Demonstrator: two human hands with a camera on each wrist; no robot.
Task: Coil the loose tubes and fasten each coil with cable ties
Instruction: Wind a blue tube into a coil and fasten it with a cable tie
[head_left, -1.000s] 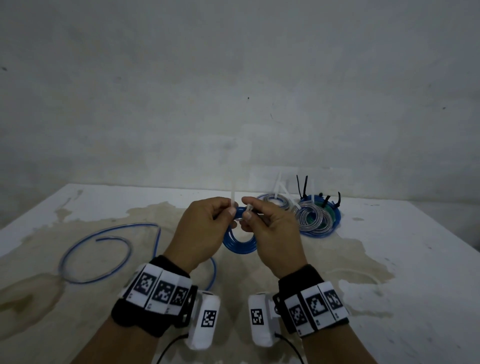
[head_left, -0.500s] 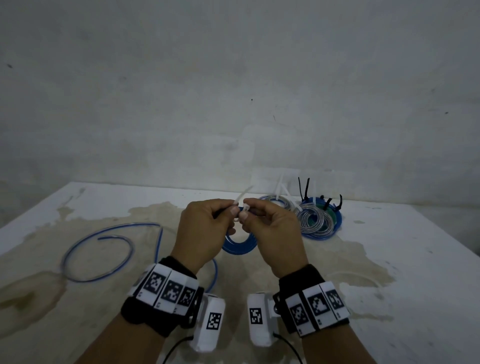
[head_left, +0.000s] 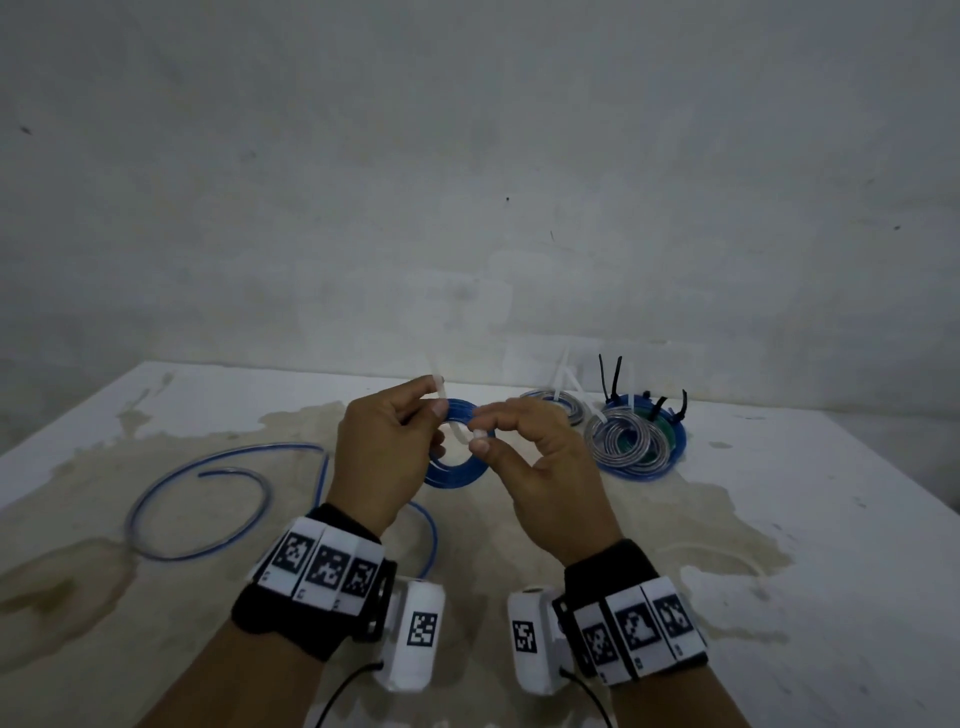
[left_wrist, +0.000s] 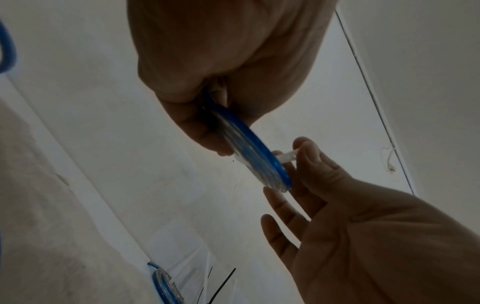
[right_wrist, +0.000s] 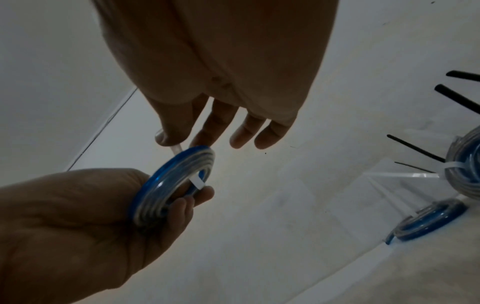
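Left hand (head_left: 387, 447) holds a blue coil (head_left: 457, 441) up off the table (head_left: 831, 519), fingers curled round its left side; in the right wrist view the fingers wrap through the coil's hole and the thumb side presses its rim. A white tie (head_left: 460, 434) loops round the coil's top. One end of it sticks up past the left fingers, the other is pinched between the right hand's (head_left: 540, 467) thumb and forefinger, just right of the coil. The right hand's other three fingers are spread and loose, touching nothing. In the left wrist view the tie (left_wrist: 285, 157) comes out from behind the coil (left_wrist: 249, 152) into the right thumb pinch.

A loose blue tube (head_left: 208, 504) lies in open curves on the table to the left, well apart from the hands; a further bit of it runs under the left wrist. Whether it joins the coil, cannot tell.

Far right on the table, a pile of done coils (head_left: 628, 441): clear and blue ones, some green inside, stacked and touching. Black ties (head_left: 610, 382) and white ties stick up from them.

Table top is white with a big brownish stain (head_left: 519, 519). Plain wall (head_left: 467, 182) behind.
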